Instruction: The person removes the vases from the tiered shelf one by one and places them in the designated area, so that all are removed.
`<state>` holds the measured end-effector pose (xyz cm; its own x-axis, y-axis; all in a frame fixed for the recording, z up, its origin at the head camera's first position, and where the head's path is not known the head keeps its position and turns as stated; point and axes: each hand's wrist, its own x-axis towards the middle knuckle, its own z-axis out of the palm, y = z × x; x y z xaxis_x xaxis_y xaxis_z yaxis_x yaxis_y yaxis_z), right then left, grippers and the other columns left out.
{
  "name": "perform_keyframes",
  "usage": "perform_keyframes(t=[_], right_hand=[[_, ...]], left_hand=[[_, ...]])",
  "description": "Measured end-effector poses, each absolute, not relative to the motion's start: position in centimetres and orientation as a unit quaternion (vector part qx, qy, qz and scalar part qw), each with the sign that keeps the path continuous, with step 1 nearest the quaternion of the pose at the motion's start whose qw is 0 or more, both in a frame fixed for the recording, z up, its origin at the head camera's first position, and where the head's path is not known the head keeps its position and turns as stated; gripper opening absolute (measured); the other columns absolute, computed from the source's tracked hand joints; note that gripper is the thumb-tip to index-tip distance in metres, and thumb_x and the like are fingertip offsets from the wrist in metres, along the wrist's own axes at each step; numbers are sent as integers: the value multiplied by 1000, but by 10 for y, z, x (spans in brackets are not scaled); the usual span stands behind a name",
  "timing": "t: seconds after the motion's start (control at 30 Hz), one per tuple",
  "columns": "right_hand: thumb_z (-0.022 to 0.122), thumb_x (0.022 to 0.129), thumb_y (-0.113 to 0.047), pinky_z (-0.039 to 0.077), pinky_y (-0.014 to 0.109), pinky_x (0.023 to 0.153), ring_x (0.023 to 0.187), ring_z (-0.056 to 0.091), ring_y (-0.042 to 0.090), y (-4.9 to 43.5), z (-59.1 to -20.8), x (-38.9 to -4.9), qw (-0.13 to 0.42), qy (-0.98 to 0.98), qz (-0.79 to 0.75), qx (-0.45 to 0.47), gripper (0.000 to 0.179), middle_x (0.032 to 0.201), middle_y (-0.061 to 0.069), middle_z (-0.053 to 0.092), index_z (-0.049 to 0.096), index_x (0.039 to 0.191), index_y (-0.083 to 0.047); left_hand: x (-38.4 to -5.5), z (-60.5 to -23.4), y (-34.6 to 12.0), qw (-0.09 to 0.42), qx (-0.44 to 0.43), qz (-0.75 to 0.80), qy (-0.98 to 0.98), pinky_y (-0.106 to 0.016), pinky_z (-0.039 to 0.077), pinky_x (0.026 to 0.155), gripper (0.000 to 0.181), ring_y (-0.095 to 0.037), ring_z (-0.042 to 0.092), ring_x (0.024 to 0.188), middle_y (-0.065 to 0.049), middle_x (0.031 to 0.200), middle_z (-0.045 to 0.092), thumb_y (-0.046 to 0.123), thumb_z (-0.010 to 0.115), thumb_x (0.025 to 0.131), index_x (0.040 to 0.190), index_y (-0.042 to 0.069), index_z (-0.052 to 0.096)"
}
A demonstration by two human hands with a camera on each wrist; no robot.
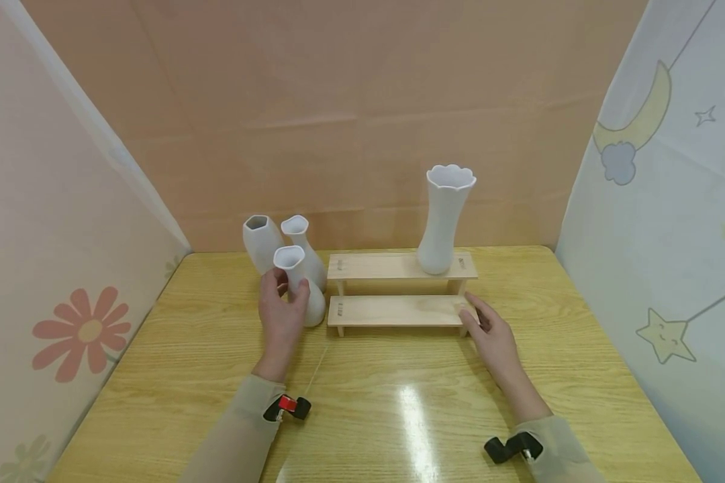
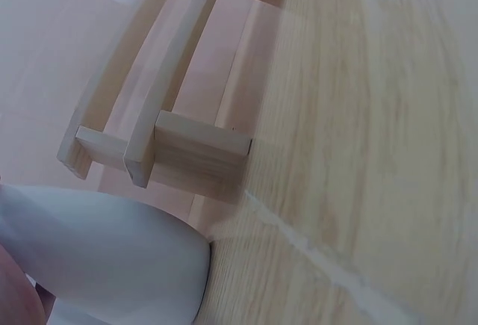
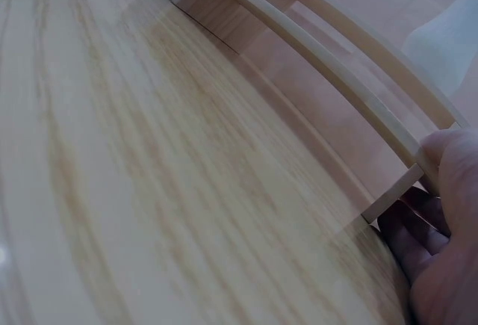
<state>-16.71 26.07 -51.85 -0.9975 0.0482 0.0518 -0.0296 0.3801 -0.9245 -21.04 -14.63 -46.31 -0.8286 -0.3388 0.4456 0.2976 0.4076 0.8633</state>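
Observation:
At the left, my left hand (image 1: 282, 315) grips a white vase (image 1: 307, 295) round its narrow part, thumb on one side and fingers on the other. The vase's base (image 2: 160, 265) stands at the tabletop beside the stand. Close behind are two more white vases, one with a faceted rim (image 1: 261, 240) and one with a flared mouth (image 1: 305, 245). A two-tier wooden stand (image 1: 393, 310) is in the middle. My right hand (image 1: 492, 335) holds the right end of its lower board, thumb on the board and fingers by the end leg.
A tall white vase (image 1: 444, 221) with a scalloped rim stands on the upper board (image 1: 374, 266), toward its right end. The wooden table (image 1: 362, 409) meets an orange backdrop (image 1: 314, 121), with printed cloths along both sides.

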Motion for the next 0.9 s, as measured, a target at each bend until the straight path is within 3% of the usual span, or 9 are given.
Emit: perform_keyframes(t=[0.2, 0.43, 0.7, 0.9], right_hand=[[58, 114, -52, 31, 61, 127, 164, 27, 38, 261, -518, -166, 35, -829, 558, 0, 70, 177, 10, 33, 42, 171, -16], [58, 114, -51, 31, 63, 127, 164, 26, 40, 261, -517, -166, 36, -829, 558, 3, 69, 178, 11, 32, 41, 172, -16], [58, 114, -51, 32, 62, 126, 164, 27, 39, 259, -517, -166, 37, -828, 560, -1, 68, 177, 10, 33, 43, 171, -18], [59, 114, -50, 32, 60, 127, 164, 28, 38, 260, -515, -165, 39, -828, 560, -4, 67, 177, 10, 34, 44, 171, -19]], left_hand=[[-211, -464, -146, 302, 3, -552, -777, -55, 50, 108, 42, -32, 59, 119, -18, 128, 61, 12, 76, 100, 137, -1, 59], [-209, -457, -148, 319, -8, -589, -743, -54, 43, 118, 59, -34, 54, 132, -12, 139, 56, 10, 80, 100, 151, 3, 51], [-199, -433, -155, 371, -32, -556, -743, -48, 35, 126, 75, -29, 44, 148, -15, 154, 49, 19, 84, 99, 160, 4, 44], [-192, -402, -150, 433, -75, -530, -725, -43, 31, 126, 76, -37, 43, 145, -15, 155, 49, 21, 85, 96, 160, 7, 48]])
